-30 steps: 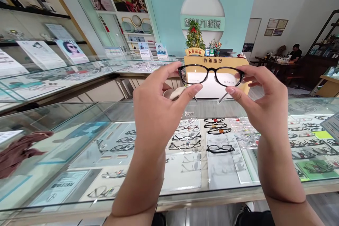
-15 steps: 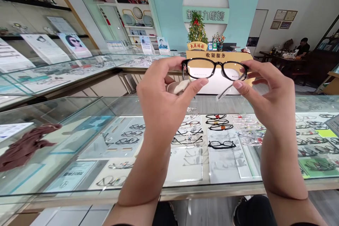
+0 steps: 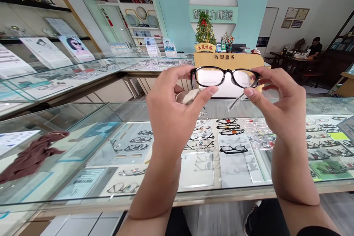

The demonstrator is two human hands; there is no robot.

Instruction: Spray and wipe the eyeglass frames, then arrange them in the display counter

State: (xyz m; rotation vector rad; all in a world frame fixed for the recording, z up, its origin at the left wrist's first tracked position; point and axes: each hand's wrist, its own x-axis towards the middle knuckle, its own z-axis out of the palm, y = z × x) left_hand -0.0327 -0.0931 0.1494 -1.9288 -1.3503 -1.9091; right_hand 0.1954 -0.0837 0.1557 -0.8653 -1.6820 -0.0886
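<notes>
Between my two hands, a pair of black-framed eyeglasses [image 3: 228, 71] is held up above the glass counter, front side spread level. My left hand [image 3: 174, 107] pinches the left end of the frame between thumb and fingers. A pale cloth [image 3: 187, 97] is also tucked in that hand, behind the thumb. My right hand [image 3: 282, 103] grips the right end of the frame, its thumb by the lower rim. One temple arm [image 3: 237, 102] hangs back and down below the right lens; the other is mostly hidden by my left hand. Printed letters show on the lenses.
Below lies a glass display case [image 3: 132, 201] with rows of eyeglasses. A brown cloth [image 3: 34, 155] rests on its left part. Beyond stand a cash desk [image 3: 235, 61] with a potted plant [image 3: 205, 31] and another glass case [image 3: 91, 67]. A person [image 3: 315, 48] sits far right.
The eyeglasses and both hands sit slightly lower in view, and the lens front is tilted a little differently. The hold of both hands is the same. The camera view has shifted slightly.
</notes>
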